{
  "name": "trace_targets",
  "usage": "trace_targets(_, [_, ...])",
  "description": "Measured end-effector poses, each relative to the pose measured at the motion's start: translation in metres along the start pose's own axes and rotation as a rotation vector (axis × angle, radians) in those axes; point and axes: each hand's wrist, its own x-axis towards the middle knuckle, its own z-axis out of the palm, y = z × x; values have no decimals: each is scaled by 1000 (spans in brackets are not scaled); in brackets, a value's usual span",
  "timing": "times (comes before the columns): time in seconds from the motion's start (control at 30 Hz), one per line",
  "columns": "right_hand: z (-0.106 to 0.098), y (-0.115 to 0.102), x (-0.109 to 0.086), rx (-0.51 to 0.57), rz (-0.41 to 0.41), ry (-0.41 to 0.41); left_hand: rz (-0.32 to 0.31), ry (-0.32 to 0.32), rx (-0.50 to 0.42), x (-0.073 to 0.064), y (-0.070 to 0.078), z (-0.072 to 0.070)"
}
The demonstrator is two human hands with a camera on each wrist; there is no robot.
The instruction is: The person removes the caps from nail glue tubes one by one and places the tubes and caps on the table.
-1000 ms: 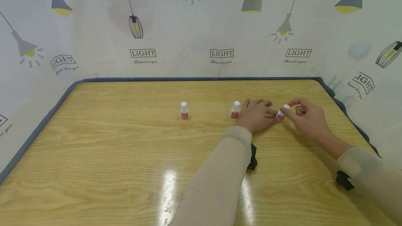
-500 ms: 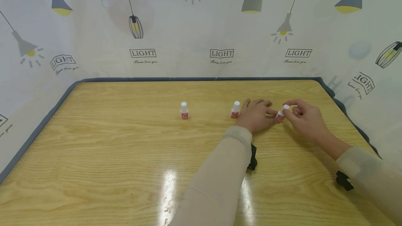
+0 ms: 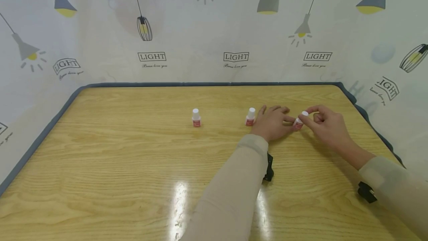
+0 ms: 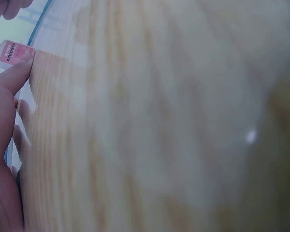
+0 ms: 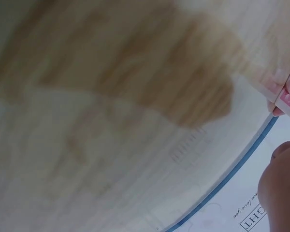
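Note:
Small white bottles with red labels are on the table. My left hand (image 3: 272,122) lies low on the wood, its thumb and forefinger pinching the base of the rightmost bottle (image 3: 298,124), which leans to the right. On that bottle's white cap (image 3: 304,113) are the thumb and fingertip of my right hand (image 3: 329,125), gripping it from the right. In the left wrist view, the left thumb (image 4: 17,72) presses the bottle's label (image 4: 13,52). The right wrist view catches the bottle (image 5: 289,104) only at its edge. A second bottle (image 3: 250,117) stands upright just left of my left hand.
Farther left a third bottle (image 3: 196,118) stands upright. The wooden table (image 3: 117,151) has a dark blue border (image 3: 207,84) along its back, and a lamp-patterned curtain (image 3: 187,29) rises behind it. Black wrist devices (image 3: 367,192) hang under both sleeves.
The right thumb and fingertip drew back over the cap half a second ago and are now forward again. The left hand and all the bottles have kept their places.

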Motion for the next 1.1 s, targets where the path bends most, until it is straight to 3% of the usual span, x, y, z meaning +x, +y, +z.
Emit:
trace_targets(0.6, [0,-1,-1,63,31,-16,1,1,-15,-1,1,-1])
trace_targets(1.1, [-1,-1,0,38,3,-34,-13,-10,-27,-3,2,-3])
